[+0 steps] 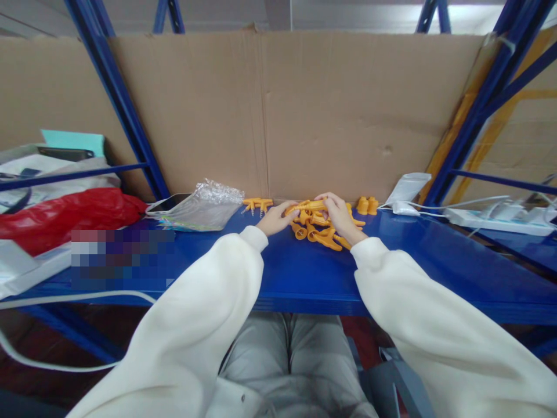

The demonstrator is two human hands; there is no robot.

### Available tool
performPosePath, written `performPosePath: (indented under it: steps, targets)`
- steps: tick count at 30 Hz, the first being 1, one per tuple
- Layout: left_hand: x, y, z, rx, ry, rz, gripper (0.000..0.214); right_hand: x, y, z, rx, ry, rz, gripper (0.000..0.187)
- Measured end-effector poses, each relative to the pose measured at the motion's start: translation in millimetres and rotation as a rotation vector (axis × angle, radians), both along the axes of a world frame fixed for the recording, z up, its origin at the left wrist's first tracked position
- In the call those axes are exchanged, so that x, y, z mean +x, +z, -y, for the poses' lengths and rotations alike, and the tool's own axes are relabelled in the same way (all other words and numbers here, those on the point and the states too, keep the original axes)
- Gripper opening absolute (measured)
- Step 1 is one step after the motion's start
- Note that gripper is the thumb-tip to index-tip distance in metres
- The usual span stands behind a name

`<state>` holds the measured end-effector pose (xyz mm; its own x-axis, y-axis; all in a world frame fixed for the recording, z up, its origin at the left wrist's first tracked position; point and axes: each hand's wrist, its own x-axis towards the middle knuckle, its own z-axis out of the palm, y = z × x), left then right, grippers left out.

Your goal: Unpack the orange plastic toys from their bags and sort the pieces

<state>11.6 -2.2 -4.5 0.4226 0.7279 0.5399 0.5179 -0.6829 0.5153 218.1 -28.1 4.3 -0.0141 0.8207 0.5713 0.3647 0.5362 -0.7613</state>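
Observation:
A heap of yellow-orange plastic parts (324,235) lies on the blue shelf, some with round hollow ends. Just over the heap, my left hand (277,218) closes its fingers on one end of a long yellow-orange plastic part (312,205). My right hand (339,213) grips the same part from the other end, its fingers curled over the top. Left of my hands are a few small yellow-orange pieces with metal springs (257,204). Two stubby yellow-orange caps (368,205) stand upright to the right. The exact kind of the held part is too small to tell.
A cardboard sheet (348,110) walls off the back of the blue shelf (304,278). Clear plastic bags (204,206) lie to the left, beyond them a red bag (87,212). A white power strip (500,220) with cables is at the right. Blue uprights flank both sides.

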Motion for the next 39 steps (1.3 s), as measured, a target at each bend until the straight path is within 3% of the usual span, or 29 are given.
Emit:
performPosePath:
  steps: [6,10,17,24,29,35,39]
  targets:
    - [-1,0.1,-3,-0.001,0.077,-0.019,0.033,0,-0.7,-2,-0.019,0.02,0.007,0.029]
    - [-3,0.8,-3,-0.012,0.069,-0.027,0.029,3,-1.6,-6,0.061,-0.006,0.051,0.029]
    - [-5,5.7,3,0.145,0.22,-0.028,0.027,13,-4.4,-6,0.092,0.015,0.356,0.035]
    - [-5,3.4,-2,0.24,0.26,0.013,0.026,17,-18.0,-32,0.034,0.062,0.151,0.038]
    - [-6,1.5,-3,0.256,0.267,-0.002,0.027,20,-18.7,-33,0.152,0.081,0.21,0.029]
    - [-4,1.3,-2,0.232,0.26,0.004,0.028,24,-7.6,-20,0.3,0.01,0.396,0.03]
    - [-4,1.5,-3,0.23,0.245,0.038,0.027,23,-7.0,-18,0.318,-0.008,0.371,0.035]
